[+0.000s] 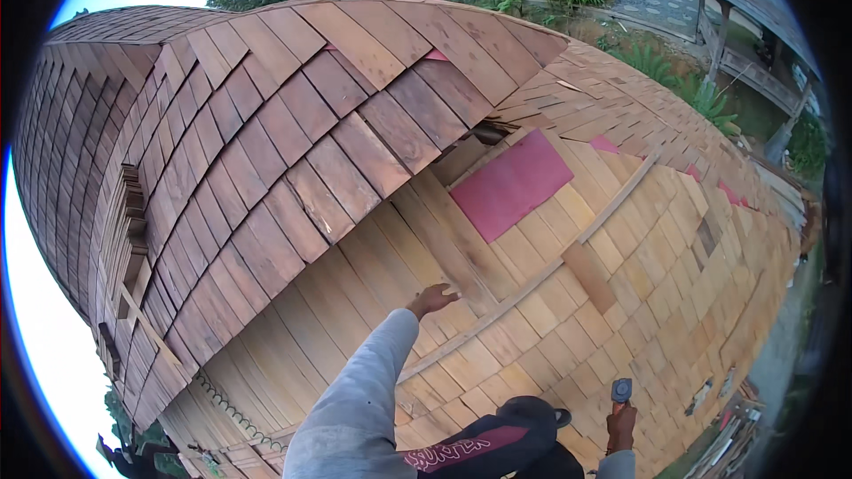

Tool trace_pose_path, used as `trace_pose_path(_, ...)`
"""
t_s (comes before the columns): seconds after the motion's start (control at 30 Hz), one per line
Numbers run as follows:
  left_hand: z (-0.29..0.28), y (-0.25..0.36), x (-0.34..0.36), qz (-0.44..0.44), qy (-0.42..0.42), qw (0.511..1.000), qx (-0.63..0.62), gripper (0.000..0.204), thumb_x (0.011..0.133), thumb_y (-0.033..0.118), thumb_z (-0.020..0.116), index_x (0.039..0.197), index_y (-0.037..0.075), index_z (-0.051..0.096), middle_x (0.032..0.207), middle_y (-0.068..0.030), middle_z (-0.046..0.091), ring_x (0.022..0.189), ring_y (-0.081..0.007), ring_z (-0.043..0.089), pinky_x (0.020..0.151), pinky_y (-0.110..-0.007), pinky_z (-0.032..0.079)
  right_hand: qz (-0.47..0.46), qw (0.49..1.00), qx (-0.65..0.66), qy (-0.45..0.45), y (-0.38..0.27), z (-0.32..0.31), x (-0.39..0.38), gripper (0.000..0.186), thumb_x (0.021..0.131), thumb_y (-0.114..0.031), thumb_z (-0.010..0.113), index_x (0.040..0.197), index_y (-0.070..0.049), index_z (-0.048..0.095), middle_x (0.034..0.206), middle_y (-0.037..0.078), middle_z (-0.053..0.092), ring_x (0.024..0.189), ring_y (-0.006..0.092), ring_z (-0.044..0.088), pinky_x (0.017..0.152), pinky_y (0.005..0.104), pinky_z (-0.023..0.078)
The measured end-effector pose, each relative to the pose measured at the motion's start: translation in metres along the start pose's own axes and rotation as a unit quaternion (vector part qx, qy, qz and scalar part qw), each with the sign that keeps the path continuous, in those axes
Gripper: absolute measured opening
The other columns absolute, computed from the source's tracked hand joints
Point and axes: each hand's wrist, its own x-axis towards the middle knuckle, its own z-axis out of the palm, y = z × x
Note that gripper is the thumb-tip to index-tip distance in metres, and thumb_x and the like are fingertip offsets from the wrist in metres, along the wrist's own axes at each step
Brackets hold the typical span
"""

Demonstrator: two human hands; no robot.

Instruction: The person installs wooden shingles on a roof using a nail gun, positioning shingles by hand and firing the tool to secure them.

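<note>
My left hand (433, 300) reaches forward over the pale wooden shingles (484, 359), its fingers stretched out and nothing visible in them. It is beside a long thin wooden batten (515, 300) that runs diagonally up the roof. Whether the fingertips touch the wood, I cannot tell. At the lower right, my right hand (621, 428) is wrapped round the handle of a hand tool (621, 389) with a blocky dark grey head. The tool's exact kind is not clear. My bent leg in dark trousers (479, 443) is between my arms.
Darker shingles (257, 151) overhang the pale ones in a curved edge. A pink-red sheet (515, 184) lies exposed ahead. Stacked wood pieces (131, 213) sit at the left; a coiled line (231, 412) lies lower left. The roof falls away at the right toward the ground (803, 337).
</note>
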Motion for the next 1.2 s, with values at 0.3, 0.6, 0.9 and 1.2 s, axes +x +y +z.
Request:
trace_pose_path(0.3, -0.240, 0.002, -0.211, -0.033, 0.514, 0.848, 0.129, 0.097, 0.089, 0.054, 0.071, 0.162, 0.008, 0.027, 0.171, -0.0206, 0.013, 0.159, -0.0386, 0.010, 0.125, -0.060, 0.013, 0.186, 0.976, -0.081, -0.073, 0.076, -0.121, -0.259, 0.065, 0.072, -0.018, 0.082, 0.130, 0.000, 0.059, 0.110, 0.026, 0.073, 0.107, 0.0437, 0.070, 0.093, 0.0485, 0.055)
trace_pose_path(0.6, -0.259, -0.052, -0.251, -0.079, 0.394, 0.907, 0.128, 0.130, 0.074, 0.064, 0.081, 0.167, 0.009, 0.009, 0.174, -0.0179, -0.002, 0.160, -0.0397, -0.002, 0.124, -0.067, 0.011, 0.226, 0.957, 0.053, -0.174, 0.008, -0.132, -0.351, 0.028, 0.085, -0.008, 0.078, 0.104, 0.002, 0.060, 0.075, 0.011, 0.067, 0.057, 0.0203, 0.065, 0.048, 0.0378, 0.050)
trace_pose_path(0.9, -0.320, -0.085, -0.280, 0.037, 0.252, 0.967, 0.020, 0.119, 0.076, 0.082, 0.066, 0.162, 0.008, 0.032, 0.171, -0.0228, 0.014, 0.158, -0.0400, 0.016, 0.124, -0.058, 0.025, -0.079, 0.989, 0.045, -0.114, -0.139, -0.087, -0.353, 0.057, 0.090, -0.033, 0.064, 0.131, 0.006, 0.050, 0.110, 0.027, 0.066, 0.100, 0.0386, 0.067, 0.081, 0.0439, 0.054)
trace_pose_path(1.2, -0.174, -0.217, -0.411, 0.131, 0.229, 0.882, -0.389, 0.068, 0.096, 0.052, 0.068, 0.138, -0.001, 0.062, 0.138, -0.0274, 0.062, 0.132, -0.0372, 0.059, 0.111, -0.046, 0.046, -0.235, 0.968, 0.002, -0.085, -0.241, -0.067, -0.407, 0.050, 0.078, -0.008, 0.069, 0.126, -0.005, 0.055, 0.101, 0.016, 0.069, 0.089, 0.0283, 0.071, 0.066, 0.0411, 0.056)
